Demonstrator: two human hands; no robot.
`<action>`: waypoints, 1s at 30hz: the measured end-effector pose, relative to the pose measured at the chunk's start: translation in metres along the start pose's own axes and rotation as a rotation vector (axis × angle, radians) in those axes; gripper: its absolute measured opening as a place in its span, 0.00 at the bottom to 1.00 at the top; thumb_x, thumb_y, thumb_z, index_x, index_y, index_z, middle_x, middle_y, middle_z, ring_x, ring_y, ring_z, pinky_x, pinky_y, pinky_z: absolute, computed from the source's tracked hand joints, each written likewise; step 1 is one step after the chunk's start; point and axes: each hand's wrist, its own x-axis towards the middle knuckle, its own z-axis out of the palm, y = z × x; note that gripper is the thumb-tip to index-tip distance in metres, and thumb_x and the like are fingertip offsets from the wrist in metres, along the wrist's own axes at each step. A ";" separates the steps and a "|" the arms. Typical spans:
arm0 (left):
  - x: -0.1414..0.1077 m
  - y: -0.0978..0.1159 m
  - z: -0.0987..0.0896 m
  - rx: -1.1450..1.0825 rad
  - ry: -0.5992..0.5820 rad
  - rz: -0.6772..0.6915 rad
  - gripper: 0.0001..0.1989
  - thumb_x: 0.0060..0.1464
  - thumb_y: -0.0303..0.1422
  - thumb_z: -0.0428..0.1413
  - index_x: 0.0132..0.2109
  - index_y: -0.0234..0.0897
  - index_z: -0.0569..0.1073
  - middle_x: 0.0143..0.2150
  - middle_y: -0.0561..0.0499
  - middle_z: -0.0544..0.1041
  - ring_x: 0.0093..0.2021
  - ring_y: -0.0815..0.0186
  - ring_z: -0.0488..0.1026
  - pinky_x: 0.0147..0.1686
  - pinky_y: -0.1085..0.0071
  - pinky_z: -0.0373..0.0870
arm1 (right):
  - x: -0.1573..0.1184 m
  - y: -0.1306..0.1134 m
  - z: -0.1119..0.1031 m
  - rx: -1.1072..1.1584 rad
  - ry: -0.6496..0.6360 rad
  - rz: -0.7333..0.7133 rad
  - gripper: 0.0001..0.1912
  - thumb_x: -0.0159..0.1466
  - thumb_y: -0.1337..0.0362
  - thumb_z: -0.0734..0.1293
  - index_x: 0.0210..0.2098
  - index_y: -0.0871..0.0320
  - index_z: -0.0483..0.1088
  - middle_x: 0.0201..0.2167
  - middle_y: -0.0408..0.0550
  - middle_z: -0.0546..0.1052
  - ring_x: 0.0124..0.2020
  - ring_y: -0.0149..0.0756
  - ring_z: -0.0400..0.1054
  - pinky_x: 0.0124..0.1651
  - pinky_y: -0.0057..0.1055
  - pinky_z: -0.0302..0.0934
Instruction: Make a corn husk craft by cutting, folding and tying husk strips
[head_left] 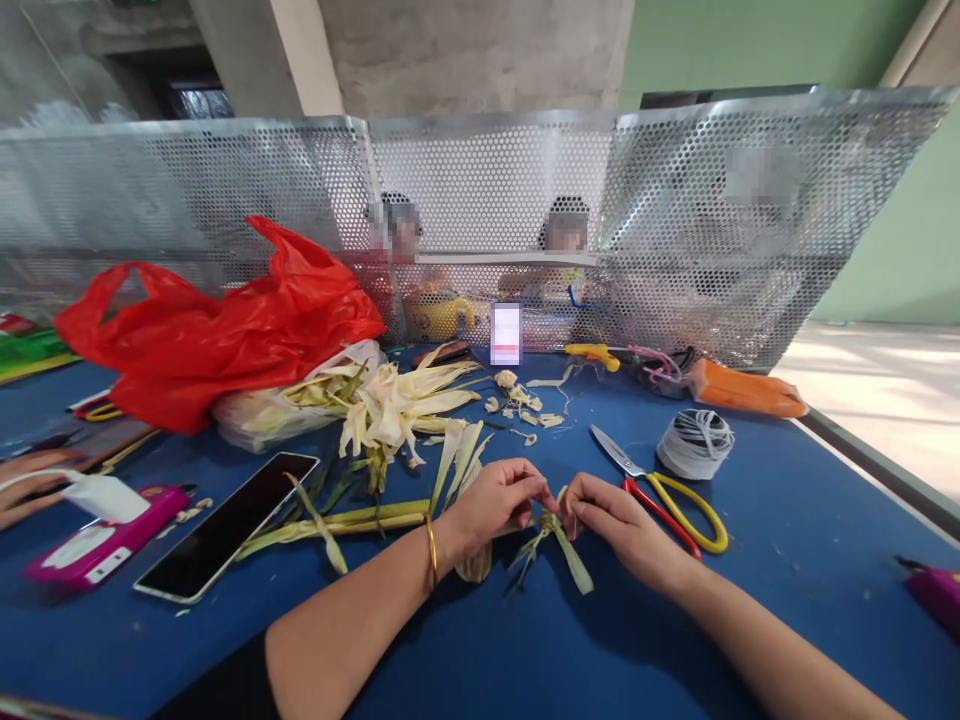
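Over the blue table, my left hand, with a gold bangle at its wrist, pinches a small corn husk piece from the left. My right hand meets it from the right, thumb and fingertips closed on the same piece. Narrow strips and one broad pale end of it hang below the fingers. The fingertips partly hide its knotted or twisted upper part. Beyond my left hand lies a heap of dried corn husks. Scissors with red and yellow handles rest open just beyond my right hand.
A ball of grey-white yarn stands by the scissors. At left are a black-screened phone, a magenta power strip, a red plastic bag and another person's hand. A perforated metal screen closes the table's back; people sit behind it.
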 end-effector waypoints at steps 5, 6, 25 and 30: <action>-0.001 -0.002 0.000 0.397 0.030 0.169 0.10 0.54 0.36 0.50 0.28 0.37 0.68 0.25 0.55 0.73 0.24 0.72 0.64 0.27 0.74 0.58 | -0.001 0.000 0.001 -0.243 -0.081 -0.011 0.11 0.67 0.61 0.56 0.30 0.57 0.62 0.28 0.43 0.68 0.31 0.32 0.62 0.37 0.29 0.59; -0.001 -0.001 0.000 0.471 0.040 0.205 0.10 0.54 0.35 0.49 0.27 0.37 0.68 0.25 0.55 0.73 0.26 0.70 0.65 0.29 0.74 0.59 | -0.002 -0.001 0.001 -0.275 -0.091 -0.012 0.11 0.68 0.62 0.55 0.30 0.57 0.62 0.28 0.42 0.67 0.31 0.31 0.61 0.36 0.29 0.59; -0.005 -0.004 0.011 0.561 0.338 0.399 0.08 0.53 0.34 0.54 0.29 0.37 0.75 0.33 0.51 0.76 0.36 0.66 0.71 0.37 0.71 0.65 | 0.004 0.002 0.015 0.160 0.028 0.172 0.14 0.56 0.53 0.67 0.31 0.58 0.68 0.20 0.37 0.66 0.21 0.27 0.60 0.27 0.26 0.58; -0.002 -0.002 0.007 0.439 0.473 0.367 0.10 0.53 0.38 0.55 0.38 0.38 0.77 0.38 0.49 0.78 0.38 0.64 0.72 0.38 0.69 0.67 | 0.004 -0.004 0.011 0.240 0.123 0.161 0.16 0.55 0.51 0.69 0.26 0.59 0.68 0.19 0.38 0.67 0.21 0.27 0.61 0.27 0.26 0.58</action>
